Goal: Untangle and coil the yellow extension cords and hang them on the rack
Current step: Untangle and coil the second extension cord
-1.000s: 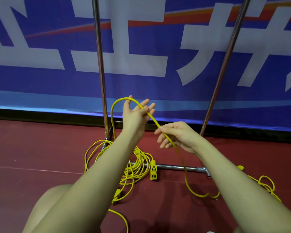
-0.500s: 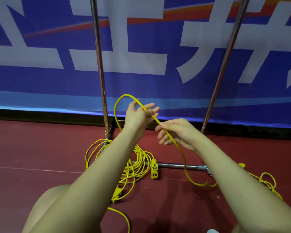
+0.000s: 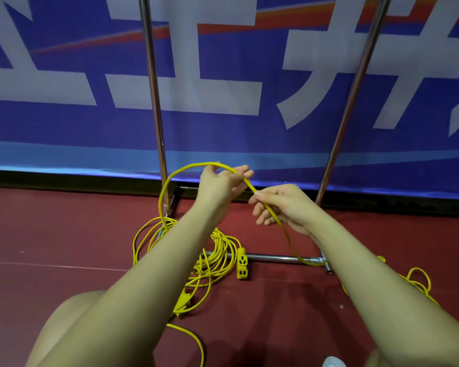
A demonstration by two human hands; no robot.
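Fingers (image 3: 239, 178) of both hands pinch the yellow cord (image 3: 170, 181); banner (image 3: 223, 133) characters unreadable.

Rack (image 3: 353, 83) top beyond frame; cord pile (image 3: 217, 250) partly behind forearm.

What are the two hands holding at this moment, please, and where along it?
Both the left hand and right hand grip one yellow cord mid-length, atop its raised loop.

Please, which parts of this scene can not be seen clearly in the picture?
- Top of the shiny metal rack: cut off by the head view's upper edge.
- Thin yellow extension cord: its run to the tangled heap hidden behind the left forearm.
- Second yellow tangle: partly behind the right forearm.
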